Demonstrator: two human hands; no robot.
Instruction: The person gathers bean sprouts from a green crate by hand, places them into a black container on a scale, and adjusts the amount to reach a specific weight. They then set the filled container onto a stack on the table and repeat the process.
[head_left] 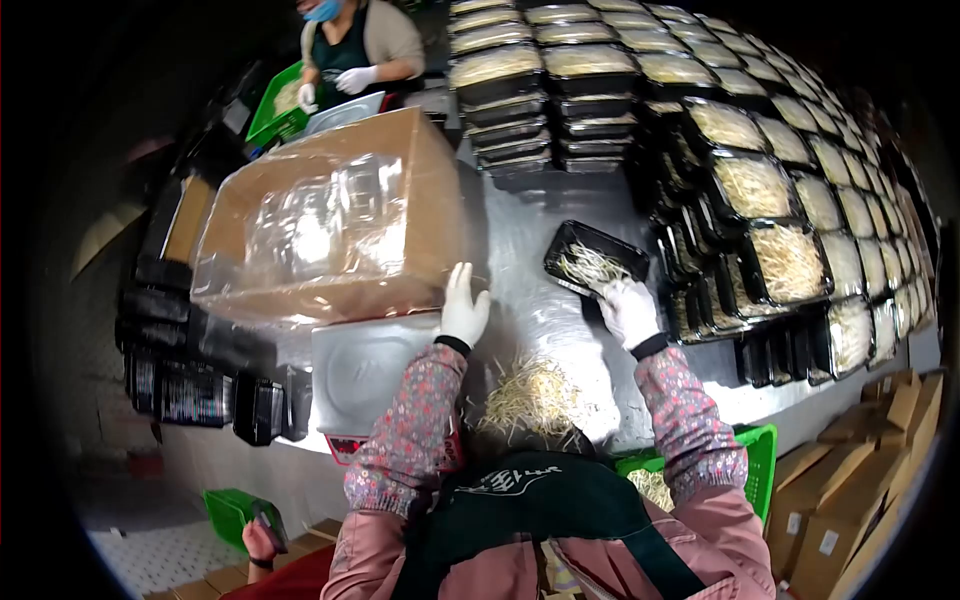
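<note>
My right hand (630, 312), in a white glove, grips the near right edge of a black tray (594, 258) partly filled with bean sprouts. The tray is tilted over the metal table (535, 215). My left hand (464, 306), also gloved, has its fingers spread beside the near right corner of a cardboard box (440, 190) holding clear plastic lids or trays; nothing shows in its grip. A loose pile of sprouts (535, 400) lies on the table between my forearms. Left of it, under my left forearm, is a scale (370, 365) with a grey top.
Stacks of filled, covered trays (765, 190) stand at the right and back. Empty black trays (200, 390) are at the left. Across the table a person (365, 50) works beside a green crate (272, 110). Another person's hand (260, 538) shows at the lower left. Cardboard boxes (850, 480) stand lower right.
</note>
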